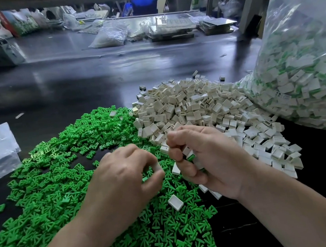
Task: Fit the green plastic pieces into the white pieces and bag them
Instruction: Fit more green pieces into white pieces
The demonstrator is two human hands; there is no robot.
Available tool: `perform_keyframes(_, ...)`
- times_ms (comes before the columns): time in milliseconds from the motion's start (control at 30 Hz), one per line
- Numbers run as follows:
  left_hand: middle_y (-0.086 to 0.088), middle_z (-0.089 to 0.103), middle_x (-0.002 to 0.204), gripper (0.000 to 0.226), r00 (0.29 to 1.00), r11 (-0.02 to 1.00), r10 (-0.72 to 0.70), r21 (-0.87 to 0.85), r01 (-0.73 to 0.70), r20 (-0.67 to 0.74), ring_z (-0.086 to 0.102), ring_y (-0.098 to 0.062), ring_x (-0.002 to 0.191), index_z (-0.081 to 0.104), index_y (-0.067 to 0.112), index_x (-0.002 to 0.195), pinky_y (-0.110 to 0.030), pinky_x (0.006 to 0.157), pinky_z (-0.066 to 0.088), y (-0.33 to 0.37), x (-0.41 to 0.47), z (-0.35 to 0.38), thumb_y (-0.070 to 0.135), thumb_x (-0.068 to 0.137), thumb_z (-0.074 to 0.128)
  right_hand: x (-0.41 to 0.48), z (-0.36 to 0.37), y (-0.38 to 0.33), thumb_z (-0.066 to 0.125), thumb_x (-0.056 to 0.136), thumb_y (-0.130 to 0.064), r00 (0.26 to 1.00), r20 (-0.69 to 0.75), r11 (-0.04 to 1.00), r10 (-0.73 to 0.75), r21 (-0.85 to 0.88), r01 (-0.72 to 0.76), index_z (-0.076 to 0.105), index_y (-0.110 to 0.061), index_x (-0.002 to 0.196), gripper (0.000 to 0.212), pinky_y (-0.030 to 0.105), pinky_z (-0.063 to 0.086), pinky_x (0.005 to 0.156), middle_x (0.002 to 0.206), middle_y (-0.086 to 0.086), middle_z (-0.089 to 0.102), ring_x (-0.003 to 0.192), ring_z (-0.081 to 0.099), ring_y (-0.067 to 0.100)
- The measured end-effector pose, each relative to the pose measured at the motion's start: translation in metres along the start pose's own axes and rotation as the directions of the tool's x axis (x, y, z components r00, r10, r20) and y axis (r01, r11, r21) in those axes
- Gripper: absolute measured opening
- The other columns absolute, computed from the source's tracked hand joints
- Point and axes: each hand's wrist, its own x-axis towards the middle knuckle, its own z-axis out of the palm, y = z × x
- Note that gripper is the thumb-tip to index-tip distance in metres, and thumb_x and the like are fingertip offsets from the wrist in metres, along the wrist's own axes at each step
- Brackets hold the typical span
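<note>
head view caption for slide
Left hand pinches a white piece, right hand grips pieces, over green pile beside white pile and bag

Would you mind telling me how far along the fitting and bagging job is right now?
Done: the big clear bag is already packed with fitted pieces. In hand: the right hand grips a few pieces, and the left hand pinches what looks like a white piece. Left: the large green pile and white pile lie loose.
</note>
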Motion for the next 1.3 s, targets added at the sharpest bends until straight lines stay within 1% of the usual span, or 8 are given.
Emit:
perform_keyframes(100,0.022,0.057,0.082,0.018,0.982,0.967,-0.121,-0.242,0.083,-0.147,0.056,-0.001,0.08,0.059,0.04,0.084,-0.02,0.066,0.043,-0.002,0.001,-0.004,0.058,0.08,0.055,-0.002,0.003,0.002,0.065,0.097,-0.029,1.0,-0.021,0.988,0.019,-0.153,-0.022,0.066,-0.025,0.078,0.019,0.016,0.027,0.035,0.065,-0.002,0.054,0.041,0.04,0.009)
perform_keyframes(300,0.022,0.059,0.094,0.028,0.974,0.95,-0.086,-0.312,0.016,-0.208,0.057,0.001,0.093,0.061,0.039,0.104,-0.008,0.077,0.04,0.005,0.0,-0.003,0.058,0.083,0.058,-0.005,0.008,0.002,0.054,0.103,-0.031,0.996,0.064,0.993,0.07,-0.099,-0.063,0.064,-0.02,0.076,0.031,0.016,0.028,0.035,0.068,0.001,0.055,0.044,0.042,0.01)
perform_keyframes(467,0.013,0.061,0.108,0.051,0.995,0.995,-0.098,0.034,0.098,-0.011,0.057,-0.008,0.098,0.061,0.033,0.123,-0.032,0.079,0.05,-0.008,0.0,-0.002,0.067,0.09,0.043,0.001,-0.005,-0.004,0.059,0.1,-0.024,0.995,-0.097,0.999,-0.03,-0.02,0.028,0.07,-0.015,0.089,0.018,0.015,0.028,0.035,0.068,0.006,0.062,0.041,0.041,0.012)
perform_keyframes(600,0.007,0.062,0.092,0.047,0.993,0.968,-0.065,0.249,0.038,0.1,0.058,-0.017,0.085,0.072,0.028,0.11,-0.036,0.071,0.048,-0.007,0.0,0.004,0.06,0.081,0.055,0.0,-0.003,-0.002,0.067,0.093,-0.018,0.996,-0.055,0.997,-0.072,-0.025,0.071,0.078,-0.021,0.091,0.012,0.015,0.029,0.036,0.068,0.006,0.063,0.039,0.042,0.012)
perform_keyframes(767,0.01,0.06,0.084,0.019,0.999,0.971,-0.014,0.24,0.002,0.048,0.056,-0.015,0.077,0.073,0.029,0.092,-0.037,0.07,0.045,-0.01,0.002,0.007,0.044,0.083,0.066,0.0,-0.003,-0.001,0.069,0.087,-0.018,0.999,-0.033,0.999,-0.038,0.03,0.039,0.078,-0.021,0.09,0.01,0.017,0.03,0.037,0.072,0.005,0.061,0.044,0.045,0.012)
perform_keyframes(1000,0.006,0.064,0.095,0.054,0.999,0.974,0.012,0.226,-0.023,0.048,0.058,-0.018,0.089,0.068,0.028,0.117,-0.039,0.078,0.047,-0.006,0.003,0.009,0.065,0.09,0.039,0.005,-0.004,-0.001,0.059,0.096,-0.009,0.995,-0.096,0.985,0.035,0.171,-0.018,0.072,-0.007,0.099,0.013,0.018,0.03,0.036,0.07,0.007,0.059,0.047,0.045,0.013)
perform_keyframes(1167,0.011,0.061,0.087,0.028,0.996,0.981,0.058,0.179,-0.07,0.072,0.054,-0.016,0.083,0.072,0.031,0.093,-0.035,0.073,0.04,-0.002,0.004,0.011,0.054,0.085,0.057,0.004,-0.006,0.0,0.061,0.096,-0.008,0.998,-0.05,0.978,0.045,0.207,-0.034,0.067,-0.004,0.099,0.008,0.018,0.031,0.035,0.075,0.008,0.061,0.05,0.047,0.013)
perform_keyframes(1300,0.01,0.06,0.086,0.024,0.997,0.982,0.067,0.173,-0.071,0.031,0.054,-0.017,0.083,0.069,0.028,0.089,-0.039,0.074,0.042,-0.003,0.004,0.013,0.044,0.093,0.052,0.005,-0.007,0.001,0.059,0.099,-0.014,0.997,-0.053,0.979,0.049,0.202,-0.038,0.06,-0.008,0.092,0.009,0.019,0.033,0.035,0.078,0.009,0.062,0.05,0.048,0.013)
